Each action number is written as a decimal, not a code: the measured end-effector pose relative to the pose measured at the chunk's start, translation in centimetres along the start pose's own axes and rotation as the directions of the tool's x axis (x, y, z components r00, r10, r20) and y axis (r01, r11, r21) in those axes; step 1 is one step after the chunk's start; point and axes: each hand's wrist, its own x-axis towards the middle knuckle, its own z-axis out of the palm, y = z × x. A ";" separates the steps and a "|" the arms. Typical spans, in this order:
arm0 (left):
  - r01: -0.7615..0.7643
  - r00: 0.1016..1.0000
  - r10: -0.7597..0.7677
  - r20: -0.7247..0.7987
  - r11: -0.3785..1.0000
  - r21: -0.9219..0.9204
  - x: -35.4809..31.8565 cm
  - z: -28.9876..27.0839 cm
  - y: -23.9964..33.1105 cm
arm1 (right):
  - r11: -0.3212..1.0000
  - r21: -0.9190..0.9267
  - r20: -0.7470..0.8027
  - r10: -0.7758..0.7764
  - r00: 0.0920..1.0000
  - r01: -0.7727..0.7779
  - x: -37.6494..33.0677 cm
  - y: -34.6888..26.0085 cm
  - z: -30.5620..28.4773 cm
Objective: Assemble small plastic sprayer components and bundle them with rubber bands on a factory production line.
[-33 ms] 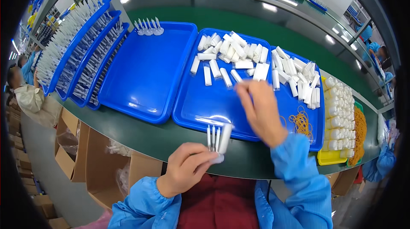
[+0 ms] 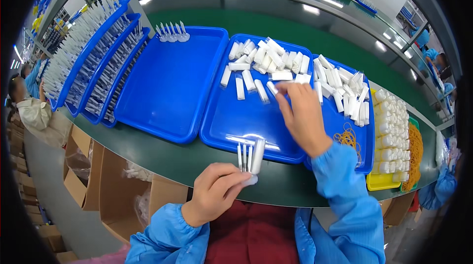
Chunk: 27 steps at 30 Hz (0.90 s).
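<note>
Nothing has shifted since the earlier frame. Nearest, the left hand (image 2: 217, 192) pinches a small upright bundle of white plastic pieces (image 2: 250, 158) over the table edge; beyond, the right hand (image 2: 303, 116) fingers pinch a white plastic tube (image 2: 272, 88) in the middle blue plastic tray (image 2: 231, 131).

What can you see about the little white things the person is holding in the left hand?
The bundle of white pieces looks like smooth plastic: several thin, flat sticks side by side and one thicker rounded tube on the right. They stand upright, pinched at the bottom by the left hand, with a white end showing under the fingertips. They hover over the near edge of the middle blue tray. Nothing else touches them.
</note>
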 end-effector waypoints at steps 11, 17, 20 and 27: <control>0.021 0.999 -0.023 0.039 0.998 0.061 0.0 -0.8 -1.9 | 0.887 -0.250 0.525 -0.211 0.824 0.387 -1.8 -0.6 -2.3; -0.044 0.993 0.040 0.108 0.999 0.031 0.4 -0.7 -0.6 | 0.739 0.499 0.433 0.240 0.869 -0.452 -1.3 -2.5 -4.6; -0.060 0.988 0.059 0.141 0.998 0.002 0.8 -0.4 0.4 | 0.226 0.729 0.515 0.442 0.735 -0.646 -2.8 -3.5 -4.8; -0.055 0.982 0.055 0.182 0.998 -0.010 1.1 -0.2 1.2 | 0.244 0.691 0.560 0.414 0.717 -0.681 -4.4 -5.2 -4.9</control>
